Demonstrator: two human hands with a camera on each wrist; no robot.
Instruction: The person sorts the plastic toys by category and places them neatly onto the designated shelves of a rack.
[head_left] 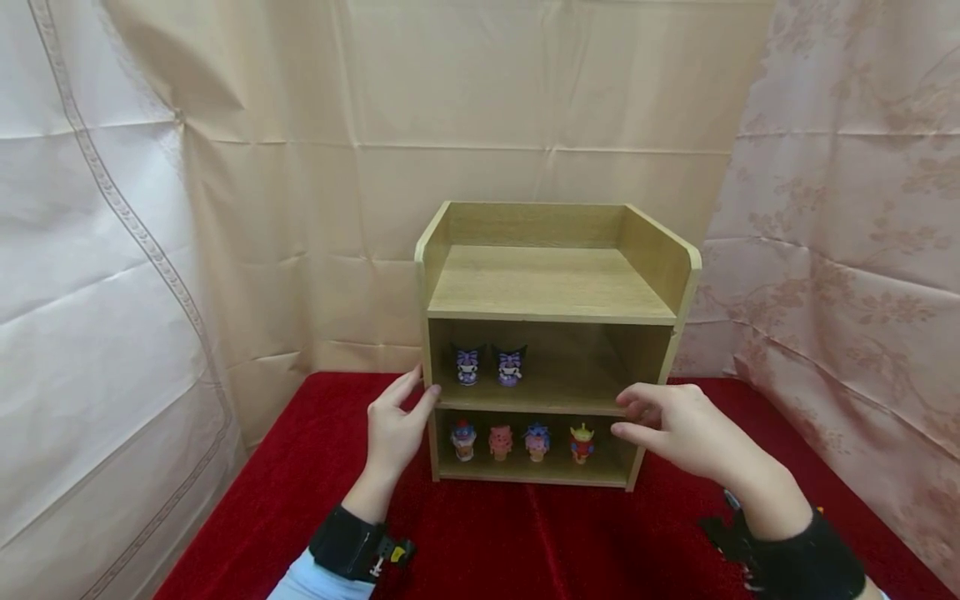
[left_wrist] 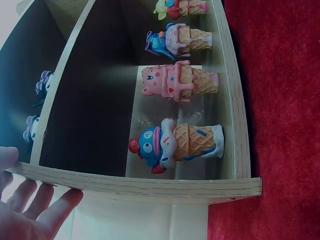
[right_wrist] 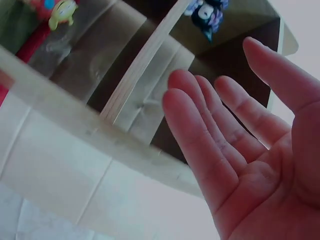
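The wooden shelf unit [head_left: 551, 283] stands on the red tablecloth [head_left: 480, 542], open front towards me, presumably for easy reach. My left hand [head_left: 397, 429] is spread at its left side, thumb by the front edge, seemingly to steady it; my right hand [head_left: 686, 425], fingers loosely parted, holds nothing near the right side. Two purple-and-black figurines [head_left: 509, 367] and, below, four ice-cream-cone figurines [head_left: 536, 442] face outward, probably for display. I can't tell how firmly either hand touches; both wrist views cut off the green-headed cone figurine [head_left: 581, 444].

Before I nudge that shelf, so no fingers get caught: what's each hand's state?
Left hand: open, at the side of the wooden shelf unit.
Right hand: open, holding nothing.
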